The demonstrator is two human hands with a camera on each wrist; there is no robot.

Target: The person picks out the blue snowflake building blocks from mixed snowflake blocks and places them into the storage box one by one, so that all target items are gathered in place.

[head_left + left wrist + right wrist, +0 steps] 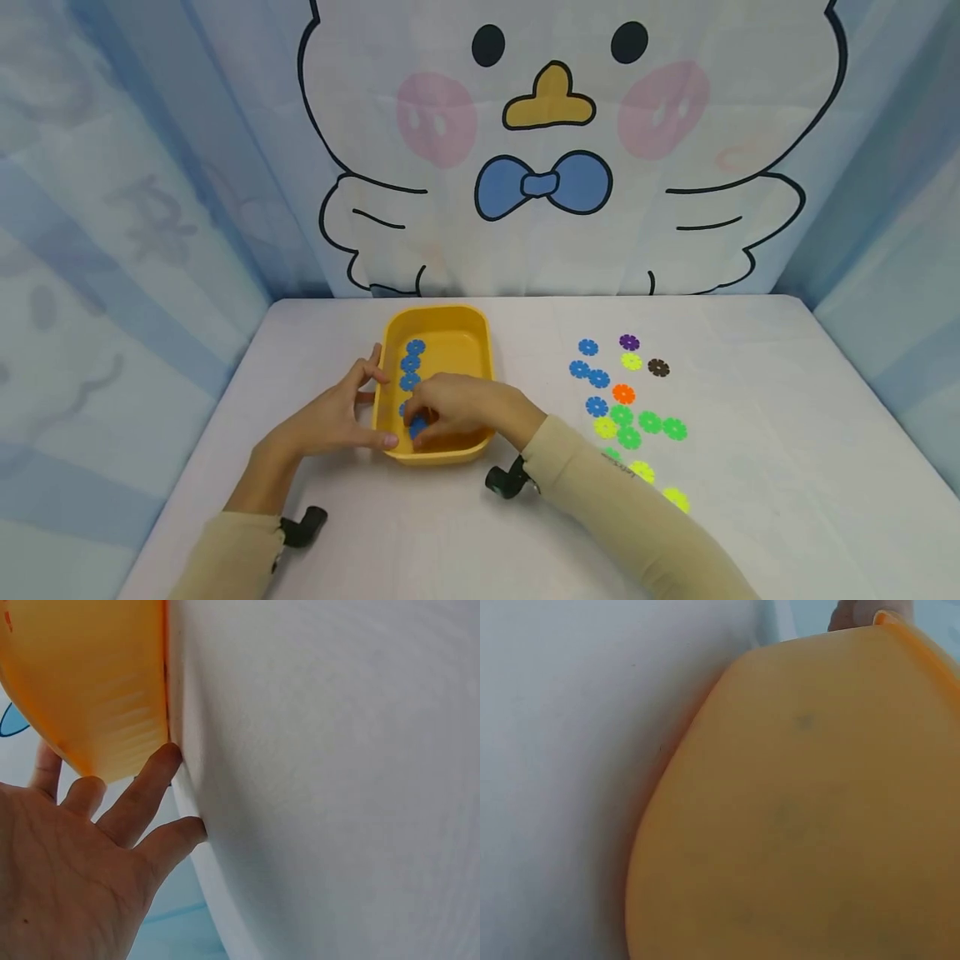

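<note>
A yellow tray stands on the white table, with several blue notched plastic discs in a column along its left side. My left hand rests against the tray's left wall, fingers spread and thumb at the near-left corner. In the left wrist view, its fingertips touch the tray and the tabletop. Inside the tray's near part, my right hand has its fingers curled down at a blue disc, which it pinches. The right wrist view is mostly filled by the tray's outer wall; the right fingertips are hidden there.
Right of the tray lie several loose discs: blue, green, yellow, plus a purple disc, a brown disc and an orange disc. My right sleeve covers part of this group. A printed curtain hangs behind.
</note>
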